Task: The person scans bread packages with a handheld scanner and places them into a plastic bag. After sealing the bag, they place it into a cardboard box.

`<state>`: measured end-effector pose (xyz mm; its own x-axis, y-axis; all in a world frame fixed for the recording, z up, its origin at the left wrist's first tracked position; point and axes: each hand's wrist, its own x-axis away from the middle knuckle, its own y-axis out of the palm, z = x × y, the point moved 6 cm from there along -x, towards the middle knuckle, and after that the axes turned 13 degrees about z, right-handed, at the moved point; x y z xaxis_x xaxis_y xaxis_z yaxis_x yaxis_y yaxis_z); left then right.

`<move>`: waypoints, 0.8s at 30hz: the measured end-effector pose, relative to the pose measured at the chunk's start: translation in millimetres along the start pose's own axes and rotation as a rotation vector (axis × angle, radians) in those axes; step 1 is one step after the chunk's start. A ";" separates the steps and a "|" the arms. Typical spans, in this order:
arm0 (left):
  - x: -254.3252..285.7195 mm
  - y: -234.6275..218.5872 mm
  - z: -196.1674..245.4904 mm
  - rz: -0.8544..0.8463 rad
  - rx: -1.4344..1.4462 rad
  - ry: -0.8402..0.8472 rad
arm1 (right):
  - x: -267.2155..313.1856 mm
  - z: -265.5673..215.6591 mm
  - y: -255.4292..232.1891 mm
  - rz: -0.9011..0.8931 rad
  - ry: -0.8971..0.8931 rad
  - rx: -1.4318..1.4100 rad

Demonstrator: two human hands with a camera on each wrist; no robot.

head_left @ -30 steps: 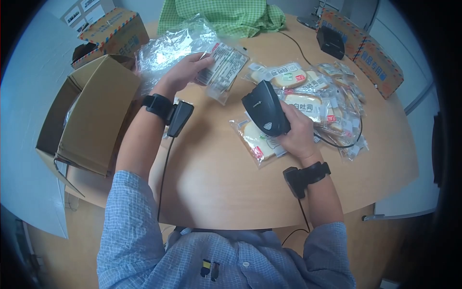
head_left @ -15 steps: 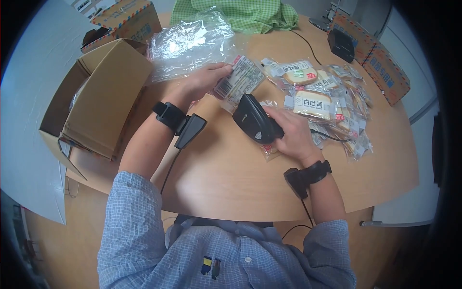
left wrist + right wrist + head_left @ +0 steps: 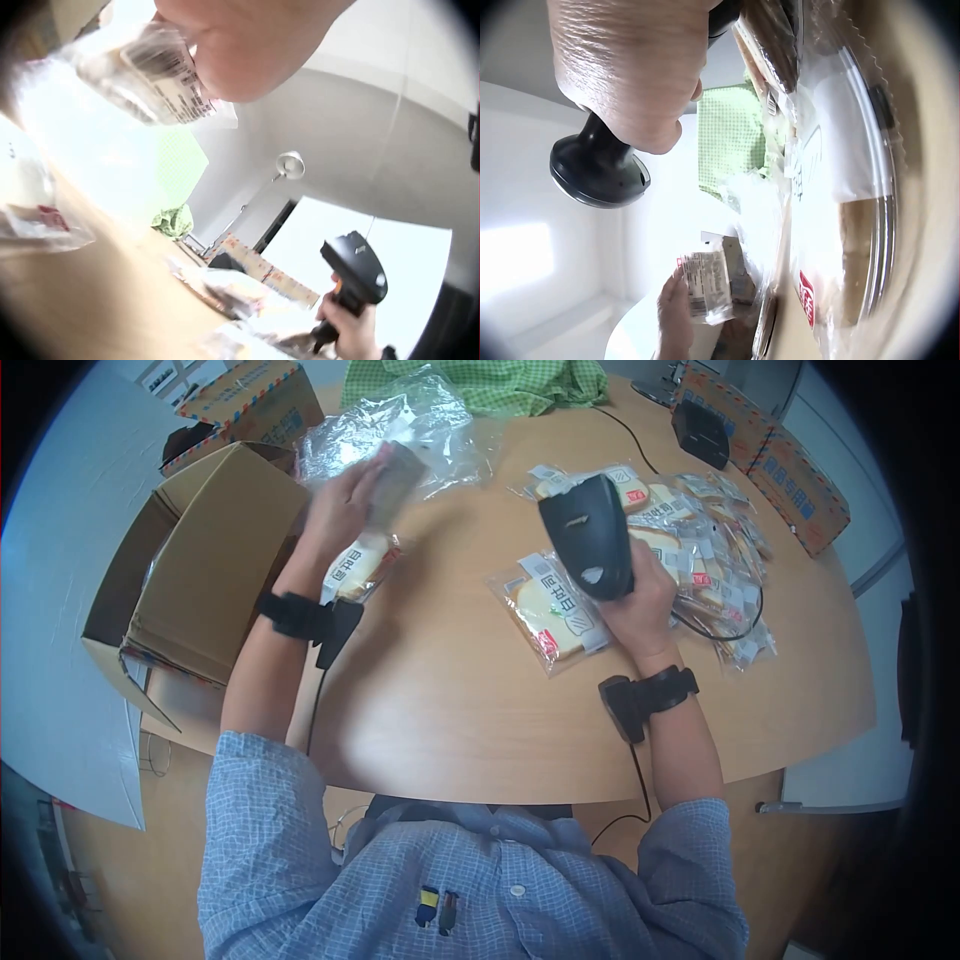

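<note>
Head view gives me the left hand (image 3: 342, 510) raised over the pale wooden table (image 3: 470, 730), its fingers clamped on a clear plastic bread packet with a printed label (image 3: 398, 478), blurred there; left wrist view shows the label's barcode. I see the right hand (image 3: 645, 600) wrapped round the handle of a black handheld scanner (image 3: 590, 540), held above the table. One white-labelled toast packet (image 3: 550, 615) lies just beside the right hand, another bagged slice (image 3: 362, 567) near the left wrist. Right of the scanner I have a heap of bagged bread (image 3: 710, 550).
</note>
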<state>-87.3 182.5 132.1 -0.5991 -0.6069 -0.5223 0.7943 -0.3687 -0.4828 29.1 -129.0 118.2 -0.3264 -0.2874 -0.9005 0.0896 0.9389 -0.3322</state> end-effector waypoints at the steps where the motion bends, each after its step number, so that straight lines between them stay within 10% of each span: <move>1: 4.8 -10.4 20.7 0.137 -0.326 0.275 | -0.4 3.6 -2.9 0.055 0.005 0.017; 4: 27.7 6.4 43.2 0.069 -0.608 0.599 | 0.9 8.9 -7.7 0.121 0.011 0.052; 10: 99.8 80.9 81.6 -0.493 -0.248 0.549 | 1.4 9.7 -7.3 0.106 0.032 0.054; 19: 129.5 139.6 103.5 -0.541 -0.092 0.907 | 1.6 12.8 -9.8 0.128 0.062 0.047; 22: 120.9 132.5 107.1 -0.528 -0.074 0.847 | 2.0 15.7 -12.8 0.164 0.076 0.015; 24: 91.2 115.1 92.4 -0.530 0.139 0.365 | 1.7 18.8 -14.6 0.187 0.107 -0.022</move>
<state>-41.2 19.6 93.9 -0.8888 -0.0497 -0.4556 0.3736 -0.6543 -0.6575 44.9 -146.7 116.2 -0.4040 -0.0877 -0.9106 0.1374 0.9783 -0.1551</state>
